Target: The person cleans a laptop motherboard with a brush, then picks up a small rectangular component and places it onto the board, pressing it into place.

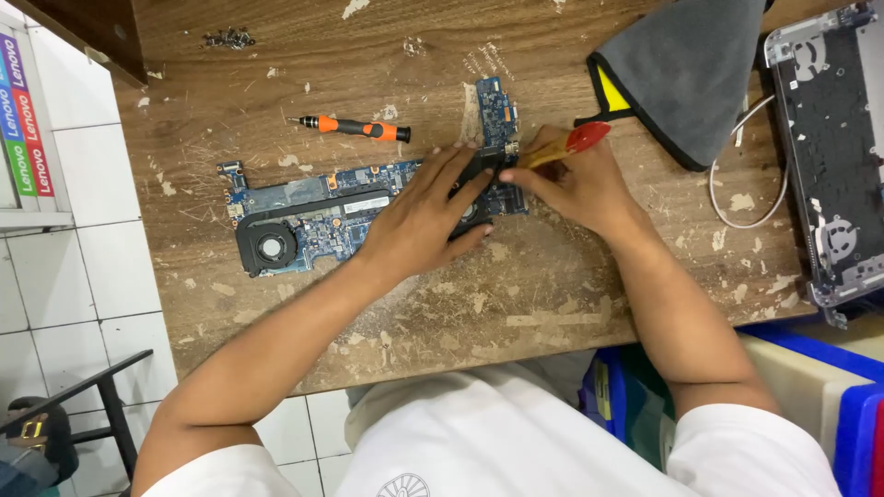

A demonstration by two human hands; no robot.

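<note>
You are looking straight down at a worn wooden table (552,294), its varnish flaking in pale patches. At far left, white floor tiles (55,276) and part of a dark stool (101,396) show beyond the table edge. Near the top edge lies a small cluster of screws (228,39), kept apart from the work, probably so they stay together. Below them, an orange-and-black screwdriver (354,128) rests just above a blue laptop circuit board (313,207), which lies flat with its round black fan (269,247) at the left end.

Your left hand (424,216) is spread flat over the board's right part, fingers pressing down, apparently to steady it. It grips nothing. Your right hand (575,184) is closed around a small brush (562,147) with a red handle end, its tip at the board's upper right corner. What lies under your palms is hidden.

Further right sit a grey cloth (691,74) with a yellow edge, a white cable (737,198), and an opened laptop base (829,156) cut off by the frame.
</note>
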